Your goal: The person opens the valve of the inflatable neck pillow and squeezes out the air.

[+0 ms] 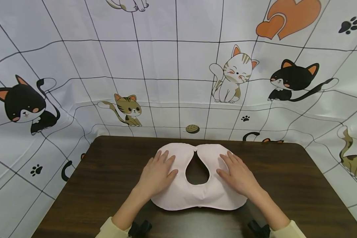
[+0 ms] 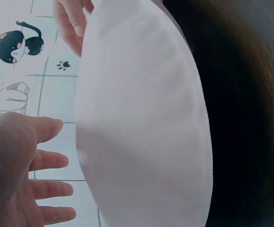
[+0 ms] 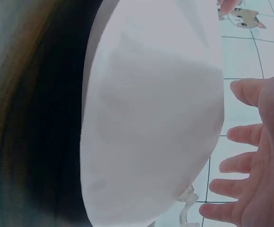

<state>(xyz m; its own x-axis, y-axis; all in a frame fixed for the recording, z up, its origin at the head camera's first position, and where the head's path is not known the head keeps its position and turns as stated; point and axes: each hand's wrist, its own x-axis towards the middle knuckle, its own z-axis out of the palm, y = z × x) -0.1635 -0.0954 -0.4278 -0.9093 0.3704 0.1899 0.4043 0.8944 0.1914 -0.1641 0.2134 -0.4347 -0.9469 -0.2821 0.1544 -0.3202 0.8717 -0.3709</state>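
A pale pink U-shaped neck pillow (image 1: 199, 196) lies on the dark wooden table, its two arms meeting at the far side around a teardrop opening. Over its left arm is my left hand (image 1: 159, 172), fingers spread and fairly straight. My right hand (image 1: 238, 173) is over the other arm in much the same way. In the left wrist view the pillow's side (image 2: 144, 113) fills the middle, with the left hand's fingers extended beside it. The right wrist view has the pillow (image 3: 151, 113) next to the straight fingers, and a clear plastic piece (image 3: 188, 203) at its lower edge.
The brown wooden table (image 1: 107, 172) extends to both sides of the pillow. Behind it hangs a white sheet (image 1: 160, 62) with grid lines and cartoon cats, which also covers the sides. Black straps (image 1: 140, 228) show near the sleeves.
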